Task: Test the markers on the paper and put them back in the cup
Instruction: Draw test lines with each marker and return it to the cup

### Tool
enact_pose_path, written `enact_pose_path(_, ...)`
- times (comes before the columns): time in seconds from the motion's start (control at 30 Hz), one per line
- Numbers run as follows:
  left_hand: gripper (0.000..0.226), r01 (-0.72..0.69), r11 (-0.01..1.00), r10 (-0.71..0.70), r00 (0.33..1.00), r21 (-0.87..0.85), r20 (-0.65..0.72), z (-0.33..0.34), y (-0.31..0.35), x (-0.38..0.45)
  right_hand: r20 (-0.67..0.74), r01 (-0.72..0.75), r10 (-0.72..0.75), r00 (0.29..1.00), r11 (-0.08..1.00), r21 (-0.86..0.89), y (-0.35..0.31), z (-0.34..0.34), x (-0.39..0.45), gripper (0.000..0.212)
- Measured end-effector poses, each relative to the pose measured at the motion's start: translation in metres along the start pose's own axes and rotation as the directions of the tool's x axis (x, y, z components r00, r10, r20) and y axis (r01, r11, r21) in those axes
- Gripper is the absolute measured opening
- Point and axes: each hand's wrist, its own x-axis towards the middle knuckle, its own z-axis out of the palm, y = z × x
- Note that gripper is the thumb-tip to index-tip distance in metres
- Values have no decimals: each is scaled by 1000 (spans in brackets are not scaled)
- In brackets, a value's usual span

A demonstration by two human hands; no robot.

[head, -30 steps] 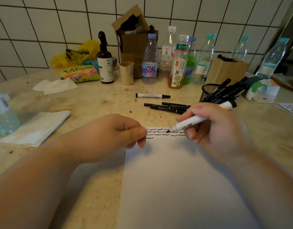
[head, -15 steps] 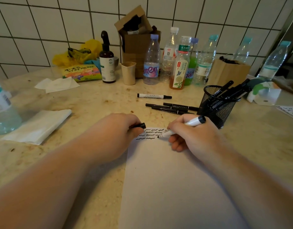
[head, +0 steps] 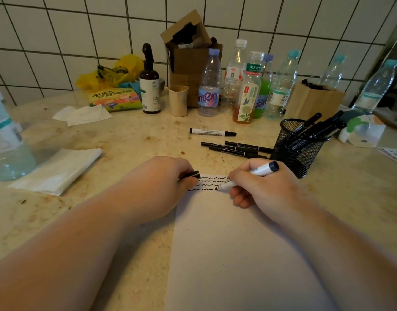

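Observation:
A white sheet of paper (head: 238, 254) lies in front of me with three rows of black squiggles (head: 210, 182) at its top edge. My right hand (head: 264, 187) grips a white marker (head: 255, 173), tip down on the paper at the end of the lowest squiggle. My left hand (head: 164, 180) rests on the paper's top left corner and pinches the black marker cap (head: 194, 174). A black mesh cup (head: 298, 147) with several black markers stands to the right. One white marker (head: 212, 132) and three black pens (head: 235, 148) lie loose behind my hands.
Several plastic bottles (head: 210, 84), a brown pump bottle (head: 150, 86), a beige cup (head: 178, 101) and cardboard boxes (head: 190, 59) line the tiled wall. A folded white cloth (head: 58, 169) and a water bottle (head: 7, 140) are at the left. Tissues (head: 83, 115) lie further back.
The right hand has drawn the marker tip leftward, laying down a new squiggle row. The black cap in the left hand has come into sight. The view has shifted slightly.

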Motion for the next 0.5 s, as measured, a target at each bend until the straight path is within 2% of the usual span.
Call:
enact_pose_path(0.3, 21, -1, 1000, 1, 1000, -19, 3, 0, -3, 0, -55, -53, 55, 997, 998, 36, -1, -6, 0, 16)
enact_pose_path(0.5, 22, -15, 1000, 15, 1000, -12, 3, -1, -2, 0, -153, -60, 69, 986, 996, 66, 0, -12, 2, 14)
